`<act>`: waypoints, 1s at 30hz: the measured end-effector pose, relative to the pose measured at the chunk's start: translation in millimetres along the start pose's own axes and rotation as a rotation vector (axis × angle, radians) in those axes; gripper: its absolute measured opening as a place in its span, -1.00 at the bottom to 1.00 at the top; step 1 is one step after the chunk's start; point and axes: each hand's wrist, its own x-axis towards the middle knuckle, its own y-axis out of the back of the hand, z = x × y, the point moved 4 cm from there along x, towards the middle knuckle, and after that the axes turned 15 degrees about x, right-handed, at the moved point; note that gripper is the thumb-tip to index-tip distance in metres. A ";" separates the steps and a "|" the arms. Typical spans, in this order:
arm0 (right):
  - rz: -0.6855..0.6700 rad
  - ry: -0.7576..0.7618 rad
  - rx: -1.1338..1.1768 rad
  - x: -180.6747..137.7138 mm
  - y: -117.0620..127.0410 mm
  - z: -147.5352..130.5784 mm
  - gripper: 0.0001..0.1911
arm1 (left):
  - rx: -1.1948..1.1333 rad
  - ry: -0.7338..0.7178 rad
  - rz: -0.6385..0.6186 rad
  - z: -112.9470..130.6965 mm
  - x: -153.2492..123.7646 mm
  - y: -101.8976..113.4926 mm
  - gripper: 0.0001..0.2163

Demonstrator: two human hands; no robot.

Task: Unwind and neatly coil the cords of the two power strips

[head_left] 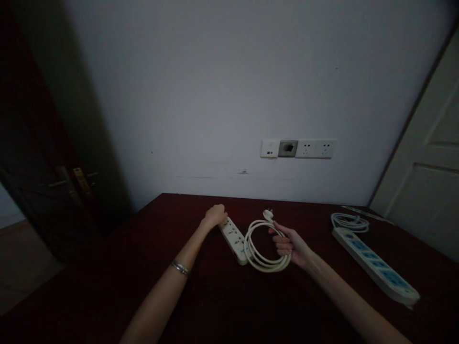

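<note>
A white power strip [232, 237] lies slantwise on the dark red table in the head view. My left hand [215, 215] is closed over its far end, fingertips partly hidden. The strip's white cord is wound into a coil [267, 266], which overlaps the strip's near end. My right hand [289, 243] grips the right side of this coil, fingers wrapped round the loops. A white plug [268, 215] with metal prongs sticks up above the coil, just beyond my right fingers.
On the right of the table [201, 306] lies a second power strip [376, 263] with blue sockets, its coiled cord [349, 222] behind it. Wall sockets [314, 149] sit above the table's back edge. A door [39, 143] stands at left, a pale panelled door [426, 167] at right.
</note>
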 end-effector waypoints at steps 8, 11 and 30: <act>-0.060 -0.038 0.041 0.6 -10.5 6.2 -0.72 | -0.147 0.135 -0.448 1.6 -26.9 -30.1 -0.61; -0.109 -0.076 0.028 3.8 -15.5 12.4 -0.70 | -0.267 0.092 -0.448 13.0 -23.3 -43.3 -0.71; -0.022 0.052 -0.036 7.6 -19.4 22.1 -0.71 | -1.117 -0.331 -0.209 87.4 -45.4 -40.0 -0.59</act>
